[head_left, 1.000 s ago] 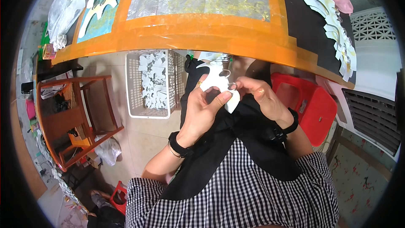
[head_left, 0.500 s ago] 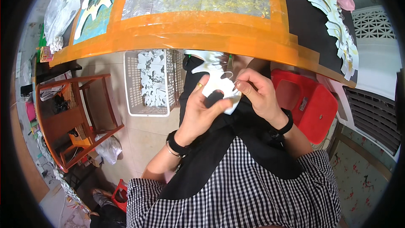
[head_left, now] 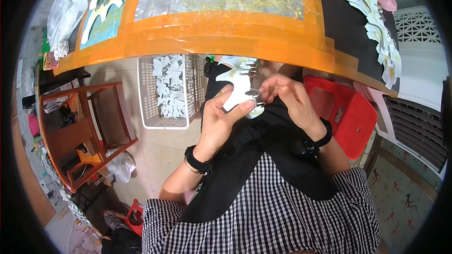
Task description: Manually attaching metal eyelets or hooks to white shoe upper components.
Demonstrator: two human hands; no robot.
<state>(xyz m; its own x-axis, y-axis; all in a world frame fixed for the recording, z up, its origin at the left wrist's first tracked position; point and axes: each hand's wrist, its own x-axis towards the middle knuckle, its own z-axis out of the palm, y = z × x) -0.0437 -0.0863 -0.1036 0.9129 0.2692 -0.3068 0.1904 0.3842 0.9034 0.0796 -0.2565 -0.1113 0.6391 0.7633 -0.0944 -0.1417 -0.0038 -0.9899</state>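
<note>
A white cut-out strip with scalloped edges hangs over my lap by the table's front edge, its far end partly hidden under the tabletop. My left hand is closed on the strip's near end, thumb on top. Thin metal rings stand along its right side, and yellowish stains mark the far part. Beside these rings is my right hand, its fingers loosely bent and apart. Whether a fingertip touches a ring is hard to see.
The table is edged in orange tape. Similar white strips lie at its right, others at its left. Below stand a white basket of white pieces, a wooden chair on its side and a red stool.
My right hand has drawn slightly away from the ring, and its fingers have loosened. The strip has turned a little in my left hand, showing its row of rings more plainly.
</note>
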